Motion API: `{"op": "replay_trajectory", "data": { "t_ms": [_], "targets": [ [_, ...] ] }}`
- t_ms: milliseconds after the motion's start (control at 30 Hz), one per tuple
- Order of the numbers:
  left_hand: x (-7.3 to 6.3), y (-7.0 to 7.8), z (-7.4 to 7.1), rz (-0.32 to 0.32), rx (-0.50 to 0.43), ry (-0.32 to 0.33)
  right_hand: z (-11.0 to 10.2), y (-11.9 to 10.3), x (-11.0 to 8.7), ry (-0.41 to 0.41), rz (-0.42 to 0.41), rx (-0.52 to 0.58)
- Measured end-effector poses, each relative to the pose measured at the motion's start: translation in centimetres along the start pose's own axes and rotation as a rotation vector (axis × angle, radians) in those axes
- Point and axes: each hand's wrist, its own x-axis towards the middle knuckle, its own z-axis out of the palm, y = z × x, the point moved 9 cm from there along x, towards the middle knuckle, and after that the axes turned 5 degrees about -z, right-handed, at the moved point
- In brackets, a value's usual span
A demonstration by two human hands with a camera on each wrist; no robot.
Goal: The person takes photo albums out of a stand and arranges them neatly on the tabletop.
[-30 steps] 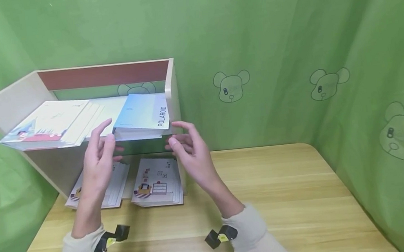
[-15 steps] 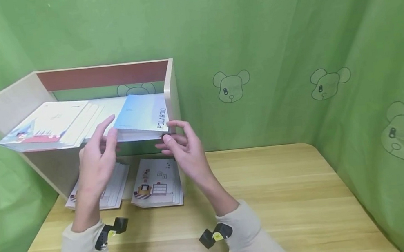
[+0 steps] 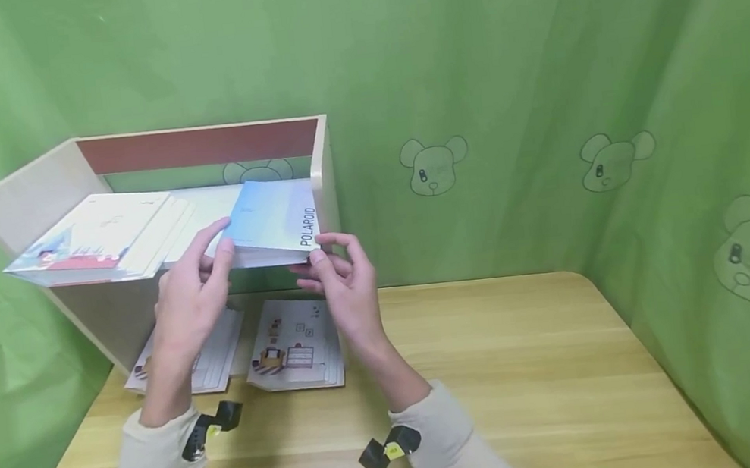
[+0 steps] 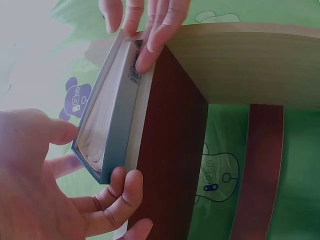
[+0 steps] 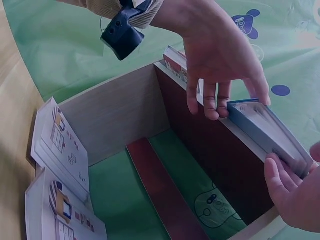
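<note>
Curtain (image 3: 479, 47), green, is hanging behind wooden table (image 3: 497, 351). Shelf unit (image 3: 38, 197) is standing on table, left side. White book (image 3: 116, 219) is lying top tier, left; construction-print book (image 3: 294, 349) is lying below. Blue book (image 3: 270, 214) is lying top tier, front right. Left hand (image 3: 192, 310), right hand (image 3: 353, 289) are gripping its ends, thumbs and fingers bent round. Barcode (image 4: 135, 74) is showing on its spine.

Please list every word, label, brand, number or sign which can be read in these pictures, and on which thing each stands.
"POLAROID": on the blue book.
Barcode-like mark on the blue book: no digits readable.
Too small or blurred: print on the upper white book, the lower books, the yellow label and the curtain.
</note>
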Motion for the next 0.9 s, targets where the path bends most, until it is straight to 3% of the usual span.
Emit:
{"op": "replay_trajectory", "data": {
  "t_ms": [300, 667, 900],
  "targets": [
    [-0.4, 0.2, -0.2, 0.044, -0.111, -0.059, -0.4, 0.2, -0.2, 0.045, 0.008, 0.019],
    [-2.2, 0.1, -0.6, 0.055, -0.109, -0.041, -0.3, 0.6, -1.0, 0.062, 0.031, 0.058],
    [-3.0, -0.5, -0.2, 0.065, -0.184, -0.05, -0.3, 0.8, -1.5, 0.042, 0.031, 0.073]
  ]
}}
